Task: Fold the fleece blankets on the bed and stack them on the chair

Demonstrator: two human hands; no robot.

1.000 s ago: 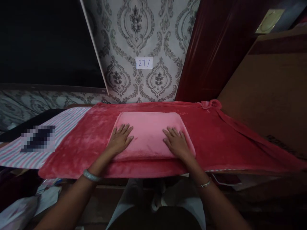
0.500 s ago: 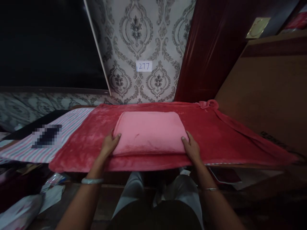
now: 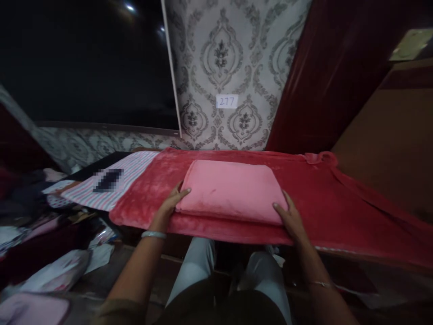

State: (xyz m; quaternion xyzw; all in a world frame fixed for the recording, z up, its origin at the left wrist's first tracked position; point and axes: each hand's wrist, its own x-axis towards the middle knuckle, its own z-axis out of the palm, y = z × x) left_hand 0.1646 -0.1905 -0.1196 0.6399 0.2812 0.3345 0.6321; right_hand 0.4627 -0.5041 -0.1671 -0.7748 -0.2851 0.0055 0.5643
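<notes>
A folded pink plush cloth [image 3: 233,189], thick and roughly rectangular, lies on a red plush blanket [image 3: 318,203]. My left hand [image 3: 175,198] grips its left edge, thumb on top and the other fingers partly hidden at the side. At the opposite edge, my right hand [image 3: 287,214] holds on the same way, with the thumb pressed on the upper face. Small darker marks show on the cloth's top, and its front side rests just behind the blanket's near edge.
Left of the blanket, a striped cloth [image 3: 135,174] carries a blurred-out dark object [image 3: 108,180]. Behind stand a large dark screen [image 3: 91,67] and a patterned wall with a paper label [image 3: 227,101]. A cardboard box [image 3: 392,122] is at right. Bags and clothes clutter the lower left.
The camera has turned, so the whole scene sits farther right and more clutter shows at left. Both hands keep their hold on the folded cloth, which stays in the same place on the blanket.
</notes>
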